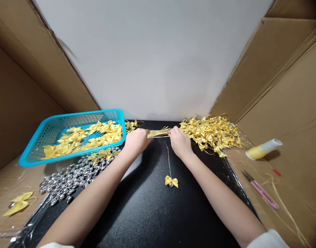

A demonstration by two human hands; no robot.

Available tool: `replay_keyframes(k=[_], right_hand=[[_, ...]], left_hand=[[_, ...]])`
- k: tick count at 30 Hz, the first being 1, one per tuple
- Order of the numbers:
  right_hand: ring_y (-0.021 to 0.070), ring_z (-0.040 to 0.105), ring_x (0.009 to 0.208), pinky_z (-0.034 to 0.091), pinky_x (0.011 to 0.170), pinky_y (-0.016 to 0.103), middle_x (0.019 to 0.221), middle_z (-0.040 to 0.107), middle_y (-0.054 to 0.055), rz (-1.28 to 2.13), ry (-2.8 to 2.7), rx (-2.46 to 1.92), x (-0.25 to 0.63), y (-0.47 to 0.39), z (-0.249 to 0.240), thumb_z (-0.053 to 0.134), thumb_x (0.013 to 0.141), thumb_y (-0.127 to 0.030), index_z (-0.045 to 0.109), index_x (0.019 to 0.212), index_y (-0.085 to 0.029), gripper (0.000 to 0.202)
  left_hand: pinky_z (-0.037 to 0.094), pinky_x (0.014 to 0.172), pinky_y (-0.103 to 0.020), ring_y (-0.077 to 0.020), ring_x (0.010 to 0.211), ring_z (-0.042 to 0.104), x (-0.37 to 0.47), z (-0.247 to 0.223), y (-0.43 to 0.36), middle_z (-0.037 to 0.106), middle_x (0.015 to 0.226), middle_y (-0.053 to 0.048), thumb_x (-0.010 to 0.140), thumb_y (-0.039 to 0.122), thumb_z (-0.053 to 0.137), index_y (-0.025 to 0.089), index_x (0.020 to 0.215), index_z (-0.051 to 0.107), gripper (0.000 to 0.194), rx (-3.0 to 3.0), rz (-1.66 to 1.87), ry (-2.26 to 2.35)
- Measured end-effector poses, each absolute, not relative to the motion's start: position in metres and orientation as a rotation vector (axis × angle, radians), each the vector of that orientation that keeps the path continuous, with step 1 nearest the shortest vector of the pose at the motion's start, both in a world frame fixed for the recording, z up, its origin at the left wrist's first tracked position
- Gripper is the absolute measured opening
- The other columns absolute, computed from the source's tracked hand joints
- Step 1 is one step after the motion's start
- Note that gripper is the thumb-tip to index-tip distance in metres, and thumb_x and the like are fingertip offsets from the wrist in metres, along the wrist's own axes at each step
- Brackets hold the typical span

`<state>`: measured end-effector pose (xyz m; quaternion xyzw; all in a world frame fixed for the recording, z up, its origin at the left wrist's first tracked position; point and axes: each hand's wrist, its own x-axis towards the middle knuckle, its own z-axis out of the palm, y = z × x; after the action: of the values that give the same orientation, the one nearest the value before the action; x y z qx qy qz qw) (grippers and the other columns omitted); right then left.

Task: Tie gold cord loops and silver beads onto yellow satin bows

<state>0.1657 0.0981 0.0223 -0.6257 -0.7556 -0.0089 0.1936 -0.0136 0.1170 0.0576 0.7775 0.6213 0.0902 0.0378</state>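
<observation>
Gold cord bundle [158, 132]: far on the bench [137, 217], long axis left to right between my hands.
Left hand [137, 140]: closed around its left end.
Right hand [180, 142]: curled at its right end, apparently pinching strands.
Bow [171, 181]: nearer me, thread pointing far.

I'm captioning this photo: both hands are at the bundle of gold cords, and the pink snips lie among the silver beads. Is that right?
Not quite: the head view shows the pink snips on the cardboard to the person's right, apart from the silver beads. The left hand and right hand are indeed at the bundle of gold cords.
</observation>
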Motion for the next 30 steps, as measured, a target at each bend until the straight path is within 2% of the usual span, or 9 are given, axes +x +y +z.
replay_keyframes(k=[2, 4, 7, 11, 15, 21, 26, 28, 30], right_hand=[[0.0252, 0.056, 0.097, 0.047, 0.077, 0.032, 0.105, 0.063, 0.014, 0.016, -2.077, -1.705, 0.163, 0.096, 0.024, 0.040, 0.098, -0.018, 0.062, 0.096, -0.015, 0.023], [0.0242, 0.057, 0.095, 0.047, 0.076, 0.032, 0.103, 0.064, 0.013, 0.083, -2.017, -1.661, 0.160, 0.094, 0.023, 0.043, 0.095, -0.017, 0.062, 0.092, -0.015, 0.019], [0.0187, 0.061, 0.079, 0.048, 0.070, 0.028, 0.089, 0.066, 0.007, 0.239, -1.904, -1.601, 0.154, 0.091, 0.022, 0.051, 0.089, -0.015, 0.061, 0.080, -0.017, 0.013], [0.0124, 0.060, 0.059, 0.047, 0.059, 0.022, 0.068, 0.065, 0.000, 0.472, -1.753, -1.513, 0.148, 0.088, 0.023, 0.054, 0.084, -0.017, 0.058, 0.071, -0.018, 0.013], [0.0121, 0.059, 0.054, 0.046, 0.055, 0.022, 0.063, 0.065, -0.001, 0.615, -1.636, -1.437, 0.150, 0.086, 0.029, 0.057, 0.078, -0.020, 0.059, 0.069, -0.018, 0.009], [0.0104, 0.052, 0.050, 0.043, 0.053, 0.023, 0.059, 0.059, -0.004, 0.719, -1.582, -1.371, 0.156, 0.084, 0.040, 0.059, 0.066, -0.015, 0.053, 0.066, -0.020, 0.007], [0.0087, 0.039, 0.048, 0.033, 0.053, 0.021, 0.052, 0.038, -0.012, 0.508, -1.691, -1.382, 0.169, 0.079, 0.060, 0.066, 0.070, -0.017, 0.047, 0.077, -0.022, 0.021], [0.0101, 0.042, 0.051, 0.031, 0.054, 0.022, 0.054, 0.041, -0.010, 0.322, -1.792, -1.467, 0.173, 0.076, 0.067, 0.069, 0.073, -0.020, 0.052, 0.082, -0.022, 0.019], [0.0126, 0.049, 0.056, 0.031, 0.055, 0.024, 0.060, 0.050, -0.007, 0.185, -1.882, -1.571, 0.175, 0.074, 0.071, 0.072, 0.074, -0.023, 0.059, 0.092, -0.022, 0.023]], left_hand=[[0.047, 0.065, -0.034, -0.0313, 0.077, 0.068, -0.018, 0.060, 0.119, 0.072, 0.077, -0.015, 0.085, 0.034, 0.058, 0.015, 0.081, 0.077, 0.028, 2.365, 0.280, 1.856], [0.044, 0.061, -0.031, -0.0266, 0.066, 0.066, -0.017, 0.060, 0.117, 0.068, 0.064, -0.011, 0.088, 0.038, 0.054, 0.015, 0.069, 0.075, 0.037, 2.346, 0.336, 1.781], [0.043, 0.063, -0.028, -0.0213, 0.065, 0.064, -0.009, 0.056, 0.114, 0.066, 0.065, -0.008, 0.095, 0.040, 0.039, 0.015, 0.078, 0.077, 0.048, 2.288, 0.525, 1.694], [0.045, 0.074, -0.027, -0.0203, 0.081, 0.064, 0.000, 0.048, 0.113, 0.069, 0.084, -0.009, 0.098, 0.038, 0.027, 0.013, 0.106, 0.074, 0.053, 2.183, 0.804, 1.640], [0.043, 0.064, -0.025, -0.0191, 0.071, 0.062, -0.003, 0.049, 0.113, 0.070, 0.075, -0.005, 0.094, 0.042, 0.037, 0.014, 0.097, 0.077, 0.048, 2.154, 0.812, 1.489], [0.031, 0.054, -0.024, -0.0137, 0.054, 0.050, -0.010, 0.065, 0.108, 0.063, 0.058, 0.000, 0.092, 0.042, 0.044, 0.014, 0.085, 0.077, 0.044, 2.257, 0.602, 1.341], [0.030, 0.054, -0.026, -0.0181, 0.068, 0.060, -0.010, 0.068, 0.104, 0.067, 0.080, -0.006, 0.096, 0.034, 0.042, 0.022, 0.094, 0.076, 0.036, 2.603, 0.526, 1.754], [0.032, 0.054, -0.027, -0.0195, 0.071, 0.062, -0.008, 0.066, 0.103, 0.066, 0.081, -0.006, 0.097, 0.034, 0.041, 0.024, 0.096, 0.075, 0.036, 2.714, 0.473, 1.802], [0.035, 0.055, -0.027, -0.0199, 0.071, 0.063, -0.006, 0.065, 0.102, 0.065, 0.079, -0.007, 0.097, 0.033, 0.041, 0.023, 0.092, 0.075, 0.036, 2.800, 0.410, 1.765]])
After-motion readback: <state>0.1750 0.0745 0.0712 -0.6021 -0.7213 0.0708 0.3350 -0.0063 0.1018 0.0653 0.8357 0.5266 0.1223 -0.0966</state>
